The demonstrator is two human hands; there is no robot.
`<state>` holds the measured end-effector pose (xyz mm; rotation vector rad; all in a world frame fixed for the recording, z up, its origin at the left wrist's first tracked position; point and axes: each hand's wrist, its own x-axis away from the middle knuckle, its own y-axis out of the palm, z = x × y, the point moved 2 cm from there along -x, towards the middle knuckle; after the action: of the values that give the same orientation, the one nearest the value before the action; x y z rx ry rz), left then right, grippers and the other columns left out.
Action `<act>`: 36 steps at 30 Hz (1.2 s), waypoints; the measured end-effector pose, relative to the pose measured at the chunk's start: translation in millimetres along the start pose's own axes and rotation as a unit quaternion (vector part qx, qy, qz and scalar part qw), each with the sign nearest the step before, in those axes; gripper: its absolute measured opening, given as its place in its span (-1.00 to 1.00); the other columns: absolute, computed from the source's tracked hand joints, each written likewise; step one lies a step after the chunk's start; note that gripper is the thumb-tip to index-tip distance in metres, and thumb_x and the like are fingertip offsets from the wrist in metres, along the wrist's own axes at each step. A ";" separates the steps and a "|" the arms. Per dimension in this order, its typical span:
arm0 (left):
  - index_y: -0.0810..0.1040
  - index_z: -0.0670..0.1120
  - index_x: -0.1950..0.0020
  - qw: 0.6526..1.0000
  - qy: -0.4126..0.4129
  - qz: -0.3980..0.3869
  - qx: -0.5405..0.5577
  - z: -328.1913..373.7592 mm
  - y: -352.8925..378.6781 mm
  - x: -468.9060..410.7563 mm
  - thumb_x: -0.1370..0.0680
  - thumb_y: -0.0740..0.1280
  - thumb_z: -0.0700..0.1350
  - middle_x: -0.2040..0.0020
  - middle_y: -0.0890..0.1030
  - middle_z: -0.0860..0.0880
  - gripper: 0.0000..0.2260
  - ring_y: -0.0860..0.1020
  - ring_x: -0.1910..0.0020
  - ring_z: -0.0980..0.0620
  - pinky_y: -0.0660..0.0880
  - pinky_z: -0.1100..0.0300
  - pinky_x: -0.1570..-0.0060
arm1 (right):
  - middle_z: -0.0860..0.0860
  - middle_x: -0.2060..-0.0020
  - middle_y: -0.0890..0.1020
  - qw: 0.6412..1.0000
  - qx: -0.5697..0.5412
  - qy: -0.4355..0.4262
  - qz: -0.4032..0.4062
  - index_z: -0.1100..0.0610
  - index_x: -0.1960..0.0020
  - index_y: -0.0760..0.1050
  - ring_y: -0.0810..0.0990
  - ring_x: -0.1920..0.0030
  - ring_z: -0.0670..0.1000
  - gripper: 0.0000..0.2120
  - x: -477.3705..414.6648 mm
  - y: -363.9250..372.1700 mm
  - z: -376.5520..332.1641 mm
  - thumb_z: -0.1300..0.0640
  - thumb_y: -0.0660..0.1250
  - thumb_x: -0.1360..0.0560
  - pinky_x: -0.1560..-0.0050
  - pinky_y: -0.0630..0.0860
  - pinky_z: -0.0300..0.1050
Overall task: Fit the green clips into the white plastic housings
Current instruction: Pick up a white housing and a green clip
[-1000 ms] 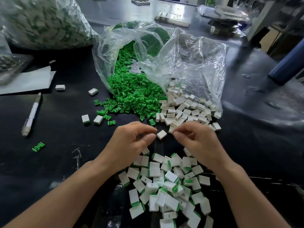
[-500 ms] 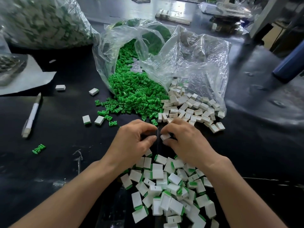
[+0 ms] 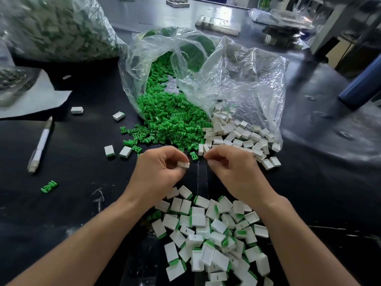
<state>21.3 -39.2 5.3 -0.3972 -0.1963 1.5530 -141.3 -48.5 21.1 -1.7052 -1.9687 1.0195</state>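
My left hand pinches one white housing between thumb and fingertips, above the black table. My right hand hovers just to its right with curled fingers; nothing shows between its fingertips. A single green clip lies just beyond the two hands. Behind them a heap of loose green clips spills from a clear bag. Empty white housings spill from a second bag to the right. Between my forearms lies a pile of housings with green clips fitted.
A white pen and a stray green clip lie at the left. Loose housings sit left of the hands. A large full bag and white paper occupy the far left. Trays and equipment stand at the back.
The white housing that lay on the table between my hands is now off the table, pinched in my left hand. My right hand came in to it, then drew slightly away to the right.
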 end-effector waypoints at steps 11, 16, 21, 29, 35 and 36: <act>0.51 -0.12 0.23 0.992 -0.058 -0.043 0.104 3.2 -1.6 2.2 -0.41 0.44 -0.31 0.28 0.62 -0.25 -0.86 0.59 0.28 -0.19 0.56 0.03 0.26 | 0.07 -0.05 0.52 0.958 0.273 -0.011 -0.084 0.11 -0.20 0.45 0.52 -0.06 0.13 -0.76 -22.5 27.1 -9.6 0.11 0.21 -0.55 0.09 0.37 -0.08; 0.55 -0.10 0.17 0.979 -0.089 -0.079 0.165 6.7 2.0 5.3 -0.42 0.42 -0.28 0.27 0.68 -0.09 -0.89 0.63 0.32 0.09 0.53 0.31 0.35 | 0.06 0.16 0.49 0.978 0.204 -0.021 -0.040 0.20 0.09 0.41 0.51 0.14 0.07 -0.84 -14.2 18.8 -6.7 0.15 0.11 -0.59 0.14 0.40 -0.10; 0.64 0.01 0.22 0.987 -0.048 -0.079 0.130 7.5 2.3 9.2 -0.40 0.45 -0.25 0.38 0.63 0.01 -0.85 0.57 0.38 0.14 0.49 0.33 0.34 | -0.03 0.37 0.58 0.985 -0.150 0.081 0.005 0.08 0.19 0.50 0.61 0.36 -0.12 -0.80 11.3 -4.3 2.3 0.22 0.18 -0.56 0.38 0.52 -0.28; 0.54 -0.04 0.34 0.997 0.000 -0.056 0.046 7.6 5.0 11.8 -0.34 0.47 -0.23 0.52 0.44 0.10 -0.84 0.34 0.53 0.16 0.30 0.31 0.50 | -0.12 0.39 0.60 0.973 -0.226 0.046 0.008 -0.04 0.18 0.51 0.61 0.38 -0.11 -0.72 20.7 1.8 2.3 0.31 0.21 -0.53 0.35 0.51 -0.31; 0.60 -0.02 0.27 0.997 0.012 -0.046 0.063 9.2 6.2 11.2 -0.37 0.46 -0.28 0.26 0.60 0.05 -0.84 0.55 0.36 0.15 0.49 0.31 0.33 | -0.03 0.28 0.59 0.977 -0.212 0.011 -0.002 -0.05 0.12 0.48 0.62 0.32 -0.11 -0.68 23.7 6.9 -3.5 0.38 0.23 -0.51 0.28 0.56 -0.27; 0.58 -0.02 0.26 0.995 0.001 -0.051 0.086 8.7 6.8 10.4 -0.39 0.45 -0.30 0.22 0.64 0.02 -0.82 0.60 0.31 0.09 0.55 0.25 0.29 | 0.00 0.27 0.60 0.979 -0.206 0.002 -0.005 -0.04 0.12 0.48 0.62 0.31 -0.11 -0.69 24.2 7.4 -4.2 0.38 0.24 -0.50 0.27 0.57 -0.24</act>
<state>12.0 -28.0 9.5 -0.2483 -0.0794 1.4560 -138.5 -23.9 14.1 -1.8919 -2.3035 0.6307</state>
